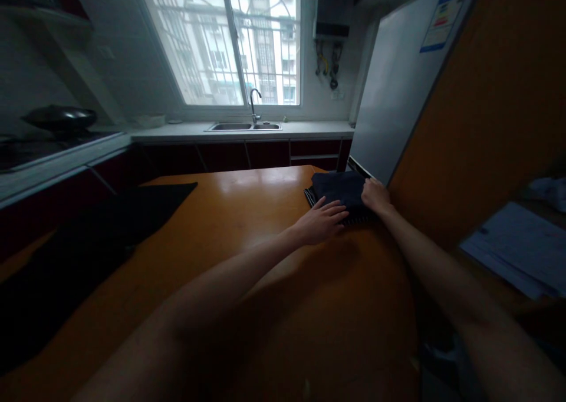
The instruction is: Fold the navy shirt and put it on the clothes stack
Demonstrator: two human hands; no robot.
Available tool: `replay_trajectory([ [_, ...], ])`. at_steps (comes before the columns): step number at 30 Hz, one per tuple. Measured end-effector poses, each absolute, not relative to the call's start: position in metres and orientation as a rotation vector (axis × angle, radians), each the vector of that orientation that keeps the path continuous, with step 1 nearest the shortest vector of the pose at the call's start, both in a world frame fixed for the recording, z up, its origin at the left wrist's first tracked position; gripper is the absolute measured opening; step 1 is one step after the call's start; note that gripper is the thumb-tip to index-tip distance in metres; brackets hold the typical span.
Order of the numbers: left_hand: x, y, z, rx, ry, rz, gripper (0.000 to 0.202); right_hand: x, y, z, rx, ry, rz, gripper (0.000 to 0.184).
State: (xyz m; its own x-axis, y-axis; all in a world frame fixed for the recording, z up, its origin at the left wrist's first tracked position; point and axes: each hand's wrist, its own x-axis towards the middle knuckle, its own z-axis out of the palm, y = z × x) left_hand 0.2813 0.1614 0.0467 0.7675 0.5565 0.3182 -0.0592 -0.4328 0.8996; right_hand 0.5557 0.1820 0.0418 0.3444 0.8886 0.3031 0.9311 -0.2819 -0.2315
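A folded dark blue garment [339,185] lies at the right end of the wooden table [247,207]. Under it, a black-and-white striped cloth [309,197] shows along the left and front edges. My left hand [322,221] rests with fingers spread over the near left side of this small pile. At the pile's right edge, my right hand [375,195] has its fingers curled closed on the dark blue garment; the fingertips are hidden. A black piece of clothing [101,237] is spread flat across the table's left side, its exact kind too dark to tell.
Beyond the table runs a counter with a sink [232,127] and faucet [253,104] under a window. A wok [59,118] sits on the stove at left. The white refrigerator [393,89] stands close on the right, with papers [522,246] lower down.
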Motion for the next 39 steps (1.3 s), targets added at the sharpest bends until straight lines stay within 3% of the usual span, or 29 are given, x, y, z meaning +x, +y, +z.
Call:
replay_trajectory([
  [4,0.215,0.151,0.031,2.173,0.464,0.760,0.026,0.474,0.154,0.047,-1.937,-1.620,-0.354,0.056],
  [9,0.117,0.149,-0.008,2.365,0.957,0.725,0.028,0.337,0.119,0.010,-1.550,-1.967,-0.087,0.056],
  [15,0.010,0.132,-0.031,2.497,1.403,0.627,0.046,0.239,0.109,-0.030,-1.516,-2.179,0.196,0.049],
  [22,-0.019,0.105,-0.023,2.405,1.476,0.621,0.043,0.181,0.109,-0.029,-1.828,-2.099,0.226,0.056],
  [27,-0.009,0.102,-0.025,2.566,1.561,0.435,0.043,0.171,0.093,-0.040,-1.727,-2.242,0.194,0.056],
  [32,-0.017,0.114,-0.033,2.611,1.638,0.468,0.038,0.186,0.097,-0.052,-1.657,-2.285,0.148,0.053],
  [36,-0.047,0.137,-0.028,2.459,1.955,0.515,0.041,0.192,0.105,-0.062,-1.638,-2.282,0.114,0.054],
  [39,-0.091,0.154,-0.017,2.157,2.425,0.576,0.057,0.194,0.109,-0.070,-1.605,-2.285,0.089,0.054],
])
